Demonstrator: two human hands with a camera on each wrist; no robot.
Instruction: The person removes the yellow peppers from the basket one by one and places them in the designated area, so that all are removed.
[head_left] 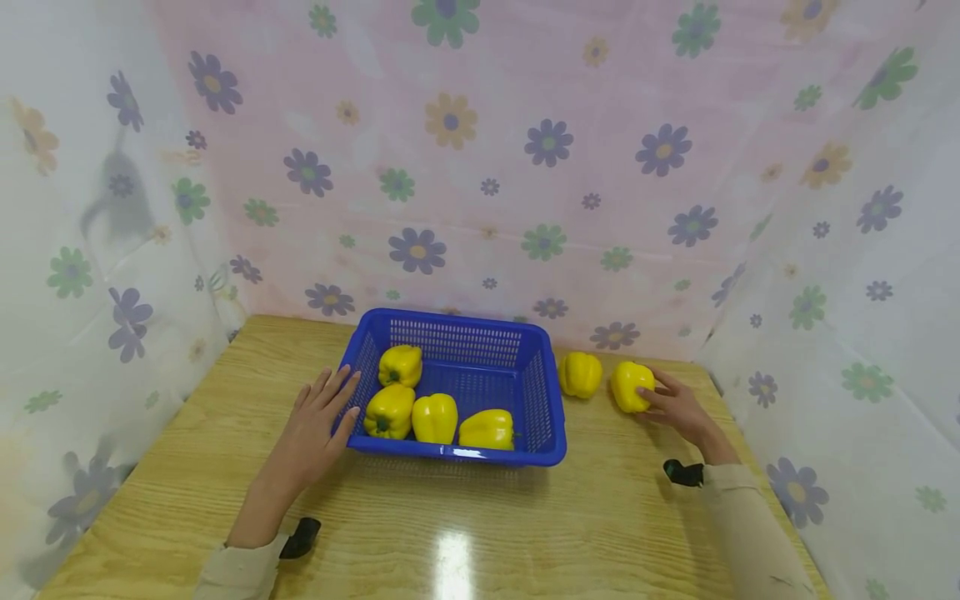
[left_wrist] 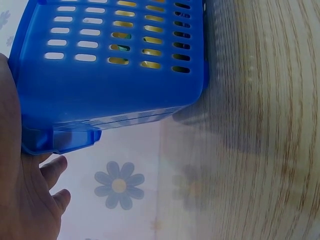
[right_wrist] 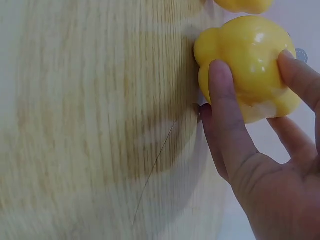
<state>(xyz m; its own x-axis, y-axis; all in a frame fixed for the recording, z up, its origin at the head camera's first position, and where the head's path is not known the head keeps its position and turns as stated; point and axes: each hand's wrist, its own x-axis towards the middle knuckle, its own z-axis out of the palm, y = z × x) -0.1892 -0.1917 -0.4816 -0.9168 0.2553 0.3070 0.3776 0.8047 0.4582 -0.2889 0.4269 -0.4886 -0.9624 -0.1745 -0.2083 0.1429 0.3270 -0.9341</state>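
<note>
A blue plastic basket [head_left: 450,452] holds several yellow bell peppers [head_left: 435,418] along its left and front sides. My left hand [head_left: 318,429] rests at the basket's left rim with its fingers spread. In the left wrist view, that hand [left_wrist: 27,195] lies against the outer edge of the basket [left_wrist: 110,95]. To the right of the basket, my right hand [head_left: 678,410] grips a yellow bell pepper [head_left: 632,385] on the table. The right wrist view shows the thumb and fingers of this hand [right_wrist: 280,185] around the pepper's sides [right_wrist: 252,55].
Another yellow bell pepper [head_left: 580,375] stands between the basket and the gripped one. Beneath everything is a wood-grain table [head_left: 585,525]. Flower-patterned curtains [head_left: 487,208] enclose its back and both sides.
</note>
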